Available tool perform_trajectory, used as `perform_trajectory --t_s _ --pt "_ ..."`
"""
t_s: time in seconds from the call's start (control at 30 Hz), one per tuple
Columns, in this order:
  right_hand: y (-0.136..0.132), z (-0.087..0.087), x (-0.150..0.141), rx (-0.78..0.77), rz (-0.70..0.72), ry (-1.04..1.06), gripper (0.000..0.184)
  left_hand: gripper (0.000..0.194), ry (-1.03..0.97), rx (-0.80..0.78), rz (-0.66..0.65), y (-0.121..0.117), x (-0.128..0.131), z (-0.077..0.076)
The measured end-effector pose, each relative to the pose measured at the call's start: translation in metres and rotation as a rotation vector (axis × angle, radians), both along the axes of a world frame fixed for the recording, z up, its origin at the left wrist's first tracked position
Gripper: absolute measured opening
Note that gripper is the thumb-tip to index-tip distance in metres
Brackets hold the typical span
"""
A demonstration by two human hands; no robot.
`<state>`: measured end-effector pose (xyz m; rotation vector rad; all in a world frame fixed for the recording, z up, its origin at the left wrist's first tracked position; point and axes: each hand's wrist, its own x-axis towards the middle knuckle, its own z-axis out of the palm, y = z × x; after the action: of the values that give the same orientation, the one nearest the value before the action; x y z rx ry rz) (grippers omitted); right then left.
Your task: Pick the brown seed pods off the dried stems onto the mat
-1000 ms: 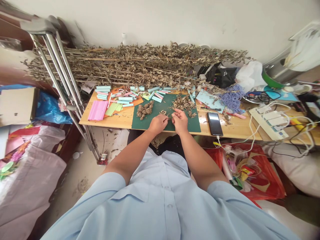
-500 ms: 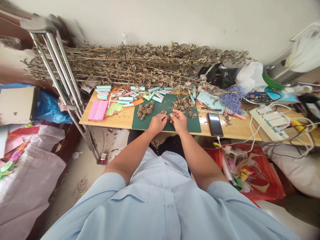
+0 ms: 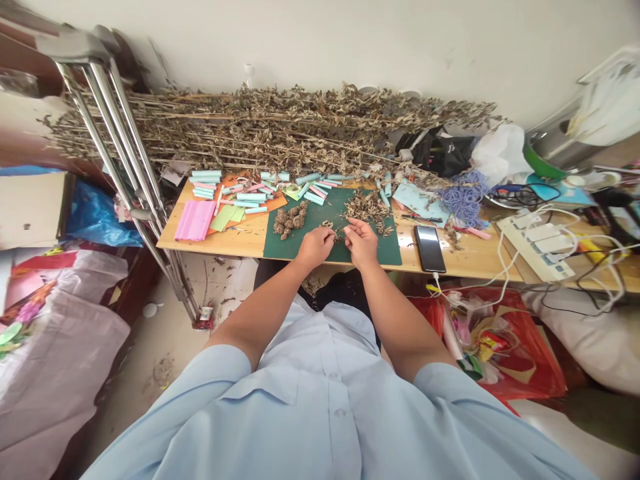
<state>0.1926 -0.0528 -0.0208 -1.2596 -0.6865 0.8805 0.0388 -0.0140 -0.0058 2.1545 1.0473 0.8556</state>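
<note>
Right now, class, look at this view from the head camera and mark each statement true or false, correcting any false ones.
1. The left hand and right hand are over the green cutting mat. True.
2. The black phone lies on the mat. False: it lies on the wooden table, right of the mat.
3. Dried plant clumps sit on the mat. True.
4. The pink paper stack is on the floor. False: it is on the table's left end.
5. A white power strip lies right of the phone. True.
</note>
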Motion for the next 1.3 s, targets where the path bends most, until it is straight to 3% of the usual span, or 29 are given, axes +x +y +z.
perform_trajectory --t_s 0.9,1.1,1.3 --pt "-0.006 0.004 -0.003 0.035 0.010 -0.010 0.040 0.015 0.027 -0.022 0.086 0.005 0.004 -0.006" --pt "-0.040 0.005 -0.005 -0.005 0.138 -0.073 0.035 0.014 0.021 -0.022 0.085 0.004 0.005 -0.005" --pt "-0.092 0.003 -0.010 -0.041 0.374 -0.348 0.022 0.011 0.001 -0.032 0.081 0.004 0.003 -0.005"
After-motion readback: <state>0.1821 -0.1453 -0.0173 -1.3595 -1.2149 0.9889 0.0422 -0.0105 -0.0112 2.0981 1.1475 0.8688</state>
